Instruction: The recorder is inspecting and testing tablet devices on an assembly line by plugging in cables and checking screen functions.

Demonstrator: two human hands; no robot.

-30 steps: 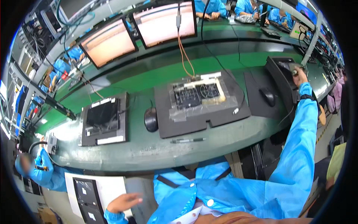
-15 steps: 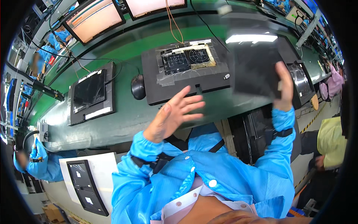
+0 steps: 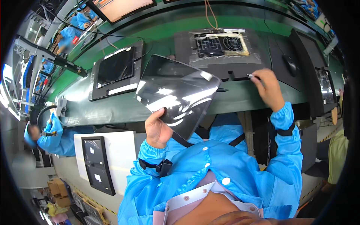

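My left hand [image 3: 159, 132] grips the lower left edge of a flat, glossy black screen panel [image 3: 176, 88], its thumb on the front face. The panel is tilted above the bench's front edge, with light reflected on its film and white tabs at its corners. My right hand [image 3: 268, 89] is closed, thumb and forefinger pinching a small white plug-like piece [image 3: 249, 76] at the front edge of a dark foam board [image 3: 255, 67]. On that board, a taped fixture [image 3: 222, 45] carries a grid pattern and a circular pattern.
To the left, another black panel [image 3: 115, 67] lies on a foam board. A black mouse [image 3: 289, 64] and a dark case [image 3: 318, 71] are on the right. A pen tip [image 3: 222, 90] shows beside the held panel. A black frame [image 3: 97, 163] rests on a white board [image 3: 122, 150].
The panel has passed from my right hand at the right to my left hand, nearer the middle. My right hand has come down to the small white piece. The view has shifted.
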